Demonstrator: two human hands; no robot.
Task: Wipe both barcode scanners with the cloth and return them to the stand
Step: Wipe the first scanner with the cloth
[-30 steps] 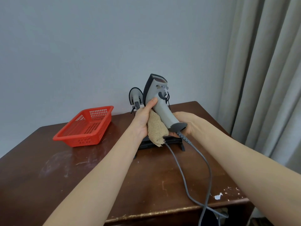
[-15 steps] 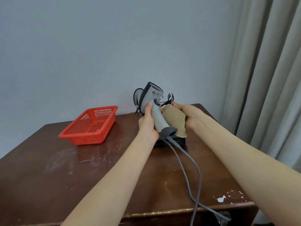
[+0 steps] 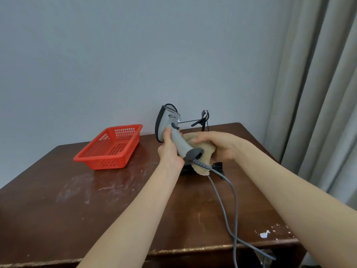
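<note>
A grey barcode scanner [image 3: 168,122] with a dark front is held upright above the back of the table, my left hand [image 3: 170,151] gripping its handle. Its grey cable [image 3: 229,198] trails down over the table's front edge. My right hand [image 3: 219,146] holds a tan cloth [image 3: 201,167] against the right side and foot of the handle. The black stand [image 3: 205,118] rises behind my hands, and its base [image 3: 218,167] shows under the cloth. A thin dark arc just behind the scanner's head may be the second scanner; the rest is hidden.
An empty red plastic basket [image 3: 112,146] sits at the back left of the scuffed brown wooden table [image 3: 92,206]. A grey curtain [image 3: 318,93] hangs on the right, close to the table's corner. A plain wall stands behind.
The cloth passed from my left hand to my right, and the scanner handle from right to left. The cloth has since slid down to the handle's foot.
</note>
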